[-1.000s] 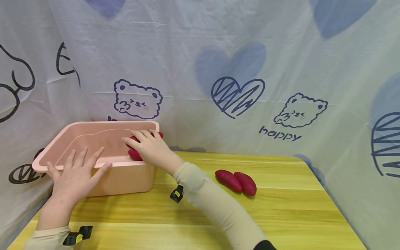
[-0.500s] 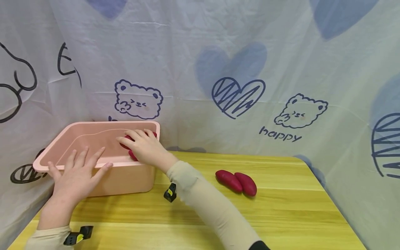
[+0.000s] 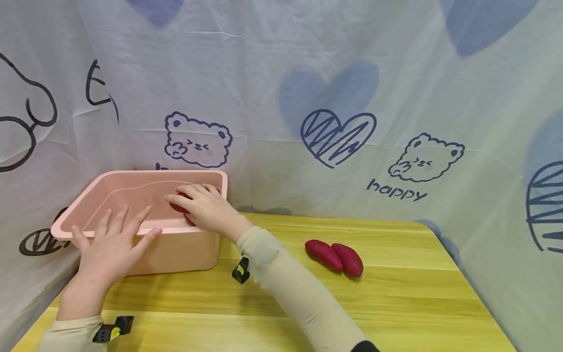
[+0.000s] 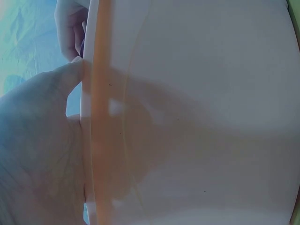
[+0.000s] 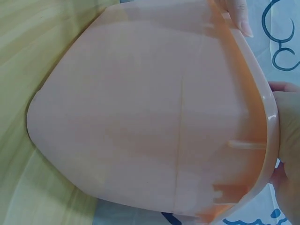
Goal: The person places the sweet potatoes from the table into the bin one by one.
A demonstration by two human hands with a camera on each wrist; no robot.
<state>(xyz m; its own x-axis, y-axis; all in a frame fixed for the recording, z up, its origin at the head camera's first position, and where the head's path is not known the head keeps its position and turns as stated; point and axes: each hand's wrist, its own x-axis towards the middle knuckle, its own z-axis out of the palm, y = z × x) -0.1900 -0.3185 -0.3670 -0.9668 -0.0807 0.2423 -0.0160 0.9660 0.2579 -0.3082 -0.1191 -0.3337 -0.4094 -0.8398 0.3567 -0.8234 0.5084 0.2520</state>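
A pink plastic bin [image 3: 176, 254] stands at the left of the table. My left hand [image 3: 110, 249] rests on its near rim, fingers straight and spread over the opening. At the bin's right end my right hand [image 3: 206, 208] reaches over the rim, fingers curled over a dark red sweet potato [image 3: 178, 207]. Another red piece [image 3: 189, 219] shows beneath that hand, mostly hidden. Two more sweet potatoes [image 3: 323, 254] lie touching on the table. The bin's outer wall [image 5: 131, 108] fills most of the right wrist view, and both wrist views hide the held item.
The wooden table [image 3: 396, 303] extends to the right of the bin. A pale printed curtain [image 3: 272, 186] hangs close behind the bin and along both sides. The bin's raised rim [image 3: 184, 230] runs between the hands and its inside.
My right hand has shifted slightly left and deeper over the bin with the sweet potato, then stayed nearly still. The left hand keeps its place on the rim. The head view has shifted slightly.
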